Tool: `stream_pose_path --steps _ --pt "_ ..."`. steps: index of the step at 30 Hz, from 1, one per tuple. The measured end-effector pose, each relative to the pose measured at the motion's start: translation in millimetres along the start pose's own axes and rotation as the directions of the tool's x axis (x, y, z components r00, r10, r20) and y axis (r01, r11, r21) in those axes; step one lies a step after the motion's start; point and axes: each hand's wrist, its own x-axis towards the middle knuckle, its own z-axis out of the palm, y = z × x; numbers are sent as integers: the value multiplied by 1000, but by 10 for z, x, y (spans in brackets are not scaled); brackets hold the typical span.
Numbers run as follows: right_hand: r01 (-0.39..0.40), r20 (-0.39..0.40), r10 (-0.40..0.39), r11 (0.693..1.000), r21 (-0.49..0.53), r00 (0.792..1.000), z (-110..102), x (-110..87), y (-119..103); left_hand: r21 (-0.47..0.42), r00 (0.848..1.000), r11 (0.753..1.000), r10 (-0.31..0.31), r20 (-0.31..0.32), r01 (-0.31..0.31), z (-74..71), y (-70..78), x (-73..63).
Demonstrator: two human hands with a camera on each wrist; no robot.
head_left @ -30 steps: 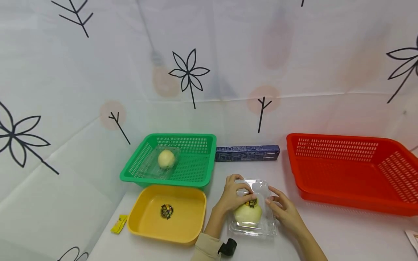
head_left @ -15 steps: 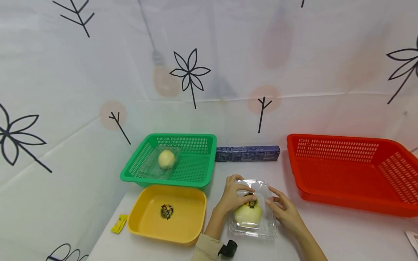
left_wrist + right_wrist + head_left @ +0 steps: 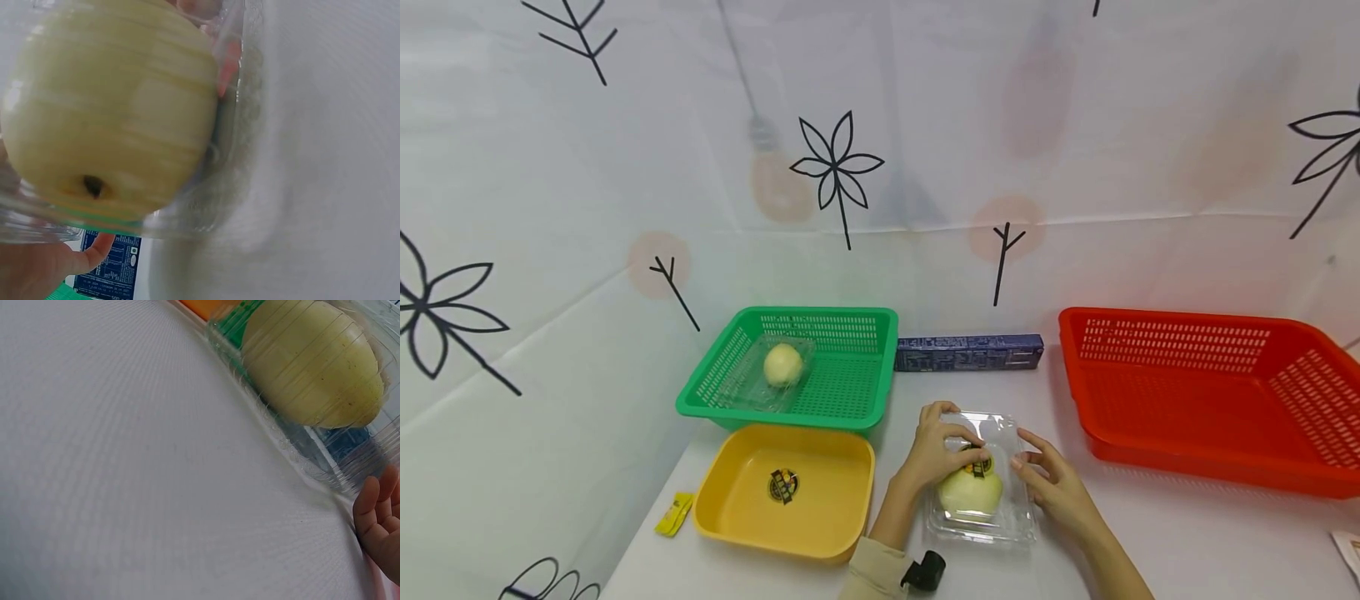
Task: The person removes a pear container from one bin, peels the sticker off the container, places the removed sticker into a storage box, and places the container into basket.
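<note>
Zero visible shift: left hand (image 3: 936, 451), fingers extended, touches the round sticker (image 3: 978, 466), right hand (image 3: 1054, 482), fingers relaxed, the clamshell box (image 3: 998, 427); labelling seems ongoing.

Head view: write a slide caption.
Left hand and right hand at a clear container of pale fruit, near a red basket.

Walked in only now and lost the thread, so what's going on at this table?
A person is handling a clear plastic box with a pale round fruit inside. The left hand holds the box from its left side, thumb beside a dark round sticker; the right hand is at its right edge. A similar sticker lies in the yellow tray, and another pale fruit sits in the green basket.
</note>
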Motion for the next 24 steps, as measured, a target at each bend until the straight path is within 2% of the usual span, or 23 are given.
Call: stream_pose_path --steps 10,16,24 --pt "-8 0 8 1000 2 1000 17 6 13 -12 1000 1000 6 -21 -7 -8 -23 -23" --pt "-1 -2 1 1000 1 1000 28 6 22 6 1000 1000 -14 12 14 -20 -19 -17" --pt "-18 -17 17 1000 -25 1000 14 -1 4 44 999 999 17 38 -19 -30 -1 10"
